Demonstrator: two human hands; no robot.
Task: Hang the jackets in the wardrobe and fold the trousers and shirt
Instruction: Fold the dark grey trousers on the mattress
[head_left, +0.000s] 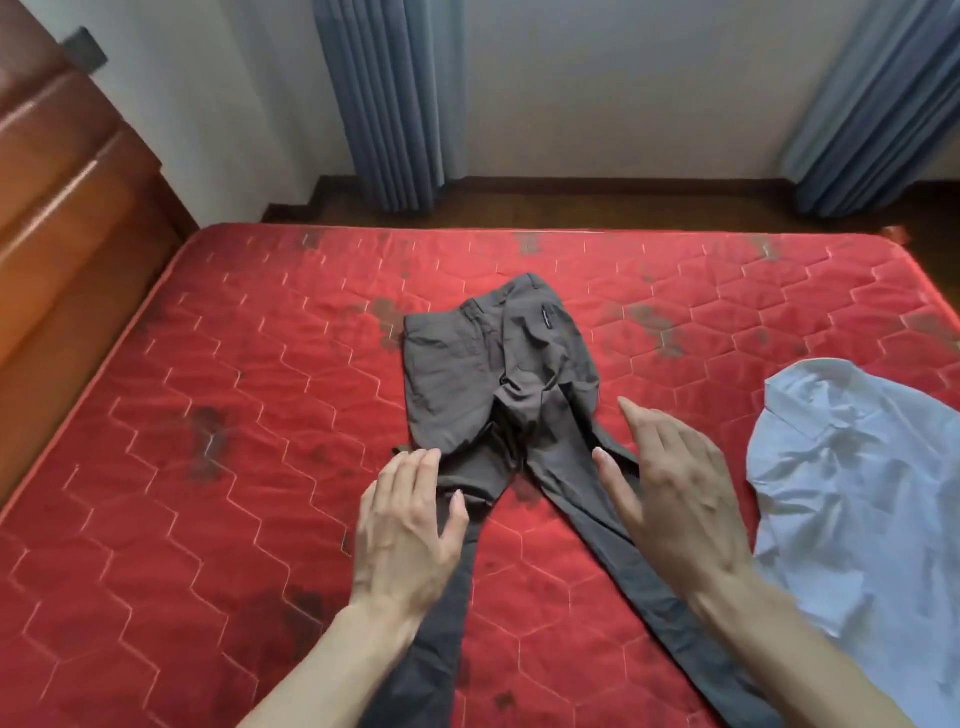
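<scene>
1. trousers (498, 374) lie spread on the red mattress (208, 415), waistband at the far end, both legs running toward the near edge and splayed apart in a v.
2. my left hand (410, 525) rests flat on the left leg just below the seat, fingers together and extended, gripping nothing.
3. my right hand (670, 478) hovers over the right leg, fingers slightly apart and loose, also holding nothing that i can see.
4. a pale blue shirt (857, 493) lies crumpled at the right, beside the trousers but apart from them.
5. i judge the step in hand to be smoothing and laying out the trousers, before any fold is made.
6. the next move likely calls for bringing one leg over onto the other so the seams line up, then folding lengthwise toward the waistband.
7. no jackets or wardrobe are in view.
</scene>
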